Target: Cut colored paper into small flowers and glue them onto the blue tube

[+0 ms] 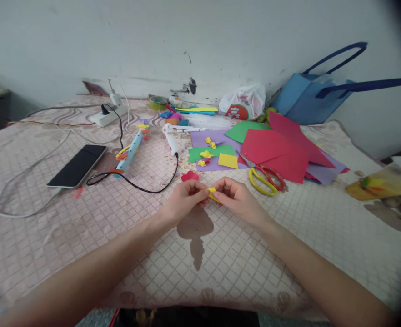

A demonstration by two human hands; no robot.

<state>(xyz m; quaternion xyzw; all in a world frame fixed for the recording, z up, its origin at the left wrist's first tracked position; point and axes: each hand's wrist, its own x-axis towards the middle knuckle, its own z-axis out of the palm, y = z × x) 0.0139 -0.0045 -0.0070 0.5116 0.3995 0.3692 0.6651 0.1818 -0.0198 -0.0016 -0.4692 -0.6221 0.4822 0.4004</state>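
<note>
Both hands meet above the middle of the table, pinching one small piece of yellow paper (pixel 212 192) between them. My left hand (pixel 186 200) grips its left side with thumb and fingers. On the right side, my right hand (pixel 237 198) holds it the same way. Just beyond my left hand lies a red paper flower (pixel 190 175). A yellow paper square (pixel 228 161) and small yellow bows (pixel 210 143) rest on green and purple paper behind the hands. Scissors with red and yellow handles (pixel 262 181) lie to the right of my right hand.
A phone (pixel 78 166) with a cable and a light-blue decorated strip (pixel 132 151) lie left. A white glue gun (pixel 170 139) trails a black cord. Red sheets (pixel 275 150), a blue bag (pixel 309 99), a plastic bag (pixel 244 101) and a tipped cup (pixel 384 182) are right.
</note>
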